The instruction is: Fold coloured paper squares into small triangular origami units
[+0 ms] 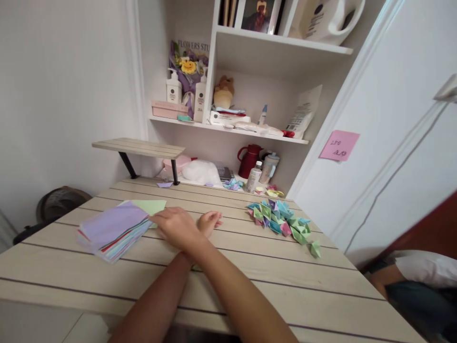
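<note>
Paper (116, 232) lay in a fanned stack on the left of the worktop (250, 267), a purple sheet (114, 221) uppermost and a pale green one (150, 206) showing past its far side. The right hand (176, 226) had its fingertips at the stack's right corner; whether they pinched a sheet could not be told. The left hand (210, 223) rested just beyond the right wrist, loosely curled, with nothing visible in its grasp. Each sheet looked thin, light and limp, probably easy to crease or tear, and the smooth faces would likely slide over one another if pushed. A free corner, between thumb and forefinger, seemed the best hold. The folded pieces (280, 218) heaped on the right looked hollow and crushable, better lifted by a firm edge than squeezed.
</note>
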`<control>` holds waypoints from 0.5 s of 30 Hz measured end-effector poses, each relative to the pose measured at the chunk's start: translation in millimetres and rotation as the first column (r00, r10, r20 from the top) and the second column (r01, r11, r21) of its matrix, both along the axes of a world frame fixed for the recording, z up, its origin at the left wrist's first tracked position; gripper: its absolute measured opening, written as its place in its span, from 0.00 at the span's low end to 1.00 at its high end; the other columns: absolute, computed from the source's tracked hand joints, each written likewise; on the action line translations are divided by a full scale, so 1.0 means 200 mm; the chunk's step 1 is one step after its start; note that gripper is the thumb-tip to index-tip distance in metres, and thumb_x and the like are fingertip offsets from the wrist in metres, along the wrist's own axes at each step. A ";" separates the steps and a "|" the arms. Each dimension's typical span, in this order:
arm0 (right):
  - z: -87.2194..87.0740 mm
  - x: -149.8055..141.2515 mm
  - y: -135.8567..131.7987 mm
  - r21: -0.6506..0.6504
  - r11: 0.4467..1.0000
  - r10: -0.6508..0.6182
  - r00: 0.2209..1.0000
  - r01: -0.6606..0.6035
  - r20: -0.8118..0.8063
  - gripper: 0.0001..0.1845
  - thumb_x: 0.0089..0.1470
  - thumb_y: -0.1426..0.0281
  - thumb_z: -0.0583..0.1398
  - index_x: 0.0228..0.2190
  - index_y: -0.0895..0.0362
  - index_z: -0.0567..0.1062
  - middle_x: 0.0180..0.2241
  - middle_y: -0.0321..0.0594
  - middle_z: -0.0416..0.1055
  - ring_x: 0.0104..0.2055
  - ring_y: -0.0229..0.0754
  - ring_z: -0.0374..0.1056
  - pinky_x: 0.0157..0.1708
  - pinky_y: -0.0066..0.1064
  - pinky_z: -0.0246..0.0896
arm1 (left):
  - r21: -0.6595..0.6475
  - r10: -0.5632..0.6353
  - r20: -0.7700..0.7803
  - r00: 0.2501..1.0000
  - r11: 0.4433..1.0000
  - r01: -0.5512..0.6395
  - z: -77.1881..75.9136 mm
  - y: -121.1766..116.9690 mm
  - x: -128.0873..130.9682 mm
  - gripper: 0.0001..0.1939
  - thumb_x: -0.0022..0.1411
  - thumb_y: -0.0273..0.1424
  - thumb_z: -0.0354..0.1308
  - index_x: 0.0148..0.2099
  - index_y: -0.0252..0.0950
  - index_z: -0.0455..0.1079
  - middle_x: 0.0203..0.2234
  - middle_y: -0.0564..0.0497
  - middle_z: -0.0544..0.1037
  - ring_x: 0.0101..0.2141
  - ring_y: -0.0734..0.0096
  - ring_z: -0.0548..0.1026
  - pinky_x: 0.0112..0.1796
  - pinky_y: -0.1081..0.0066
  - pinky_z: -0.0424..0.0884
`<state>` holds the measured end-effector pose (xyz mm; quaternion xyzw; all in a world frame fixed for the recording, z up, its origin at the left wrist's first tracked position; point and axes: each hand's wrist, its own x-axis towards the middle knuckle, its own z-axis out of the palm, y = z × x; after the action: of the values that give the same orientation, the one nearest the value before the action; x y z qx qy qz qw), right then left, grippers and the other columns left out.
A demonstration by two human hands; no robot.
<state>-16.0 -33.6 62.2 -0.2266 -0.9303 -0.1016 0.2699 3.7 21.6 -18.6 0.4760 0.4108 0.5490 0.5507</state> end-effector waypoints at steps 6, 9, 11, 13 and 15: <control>-0.13 -0.42 0.07 0.063 0.997 0.029 0.990 -0.038 0.137 0.17 0.58 0.75 0.48 0.49 0.59 0.60 0.43 0.43 0.70 0.44 0.40 0.64 0.45 0.34 0.56 | 0.033 -0.009 0.095 0.995 0.999 0.006 -0.04 0.01 -0.01 0.12 0.51 0.37 0.59 0.34 0.32 0.72 0.34 0.43 0.77 0.28 0.72 0.75 0.32 0.73 0.69; -0.17 -0.44 0.10 0.079 0.995 0.032 0.964 -0.054 0.265 0.11 0.57 0.75 0.50 0.41 0.60 0.67 0.33 0.42 0.74 0.36 0.41 0.68 0.37 0.33 0.60 | 0.034 0.032 0.140 0.990 0.999 -0.037 -0.06 0.02 -0.01 0.13 0.51 0.38 0.59 0.34 0.32 0.72 0.35 0.42 0.77 0.29 0.71 0.75 0.33 0.72 0.69; -0.16 -0.41 0.10 0.090 0.995 0.010 0.954 -0.039 0.299 0.07 0.56 0.75 0.52 0.35 0.60 0.70 0.30 0.42 0.73 0.34 0.43 0.68 0.33 0.32 0.61 | 0.046 0.017 0.112 0.994 0.999 -0.023 -0.06 0.02 0.00 0.13 0.50 0.38 0.59 0.32 0.33 0.72 0.34 0.43 0.77 0.29 0.71 0.75 0.33 0.72 0.69; -0.14 -0.39 0.10 0.089 0.996 -0.017 0.955 -0.010 0.295 0.05 0.54 0.75 0.54 0.31 0.59 0.70 0.29 0.42 0.73 0.33 0.42 0.68 0.30 0.30 0.61 | 0.051 -0.001 0.091 0.996 0.999 -0.004 -0.06 0.02 0.00 0.12 0.50 0.37 0.59 0.32 0.33 0.72 0.34 0.43 0.77 0.28 0.71 0.74 0.32 0.73 0.68; -0.13 -0.39 0.10 0.061 0.997 -0.055 0.961 0.040 0.269 0.04 0.53 0.74 0.55 0.30 0.58 0.71 0.29 0.40 0.73 0.33 0.42 0.68 0.29 0.29 0.60 | 0.041 0.006 0.106 0.994 0.999 -0.010 -0.06 0.02 0.00 0.12 0.51 0.37 0.58 0.32 0.33 0.72 0.34 0.43 0.77 0.28 0.72 0.74 0.32 0.73 0.68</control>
<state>-93.3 -14.6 35.3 -0.2251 -0.9497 -0.1638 0.1438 3.6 25.1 -30.3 0.4560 0.3715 0.5841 0.5594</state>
